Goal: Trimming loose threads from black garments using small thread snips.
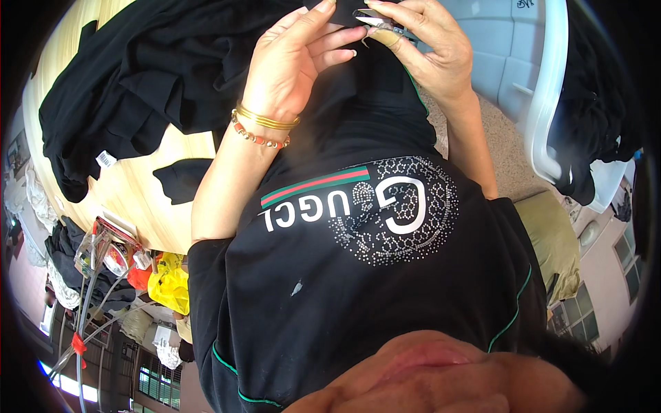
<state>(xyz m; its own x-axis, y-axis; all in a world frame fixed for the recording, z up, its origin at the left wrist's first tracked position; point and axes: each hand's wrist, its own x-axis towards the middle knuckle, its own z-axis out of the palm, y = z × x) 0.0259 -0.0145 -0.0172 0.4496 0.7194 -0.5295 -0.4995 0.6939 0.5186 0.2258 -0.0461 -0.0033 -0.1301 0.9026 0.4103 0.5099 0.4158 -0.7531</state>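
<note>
Near the top edge, my right hand (437, 51) is closed around small thread snips (377, 20); their pointed metal blades face left. A yellowish wrap shows on a digit beside the snips. My left hand (289, 72), with gold bangles and a beaded bracelet at the wrist, is just left of the blades. Its thumb and fingers pinch a piece of black cloth (348, 14), partly cut off by the frame's top. The fingertips of both hands almost meet there. More black cloth (151, 76) lies heaped on the light wooden table (186, 148) to the left.
A small black cloth piece (180, 180) lies by my left forearm. At the right stands a light blue plastic bin (547, 103), with dark cloth beyond it. A yellow bag (170, 282) and a metal stand (81, 323) are at the lower left.
</note>
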